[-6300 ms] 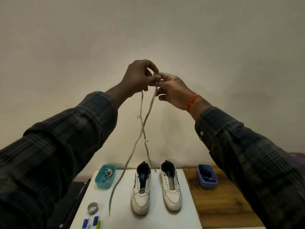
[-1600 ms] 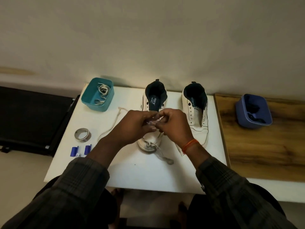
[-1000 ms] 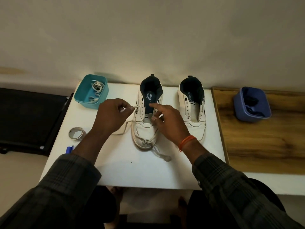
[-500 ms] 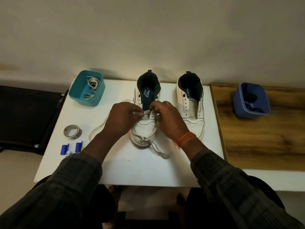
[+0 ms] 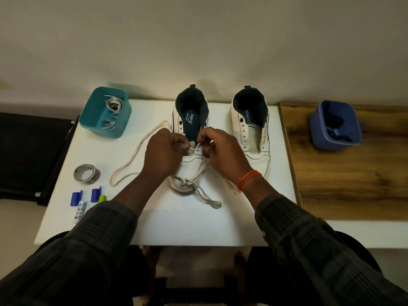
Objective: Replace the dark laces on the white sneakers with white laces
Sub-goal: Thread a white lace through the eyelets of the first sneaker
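As both hands [image 5: 189,155] pinch white lace [image 5: 132,155], grip tight

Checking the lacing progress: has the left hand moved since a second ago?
Yes. The left hand has come in from the table left of the shoe onto its eyelets, pinching the white lace.

White sneakers [image 5: 250,131] with navy linings, centre frame. Off-white lace [image 5: 136,155] looping left. Teal tub [image 5: 105,112] upper left, blue tub [image 5: 335,125] upper right. Dark plaid sleeves [image 5: 309,235] below, orange wristband [image 5: 248,178].
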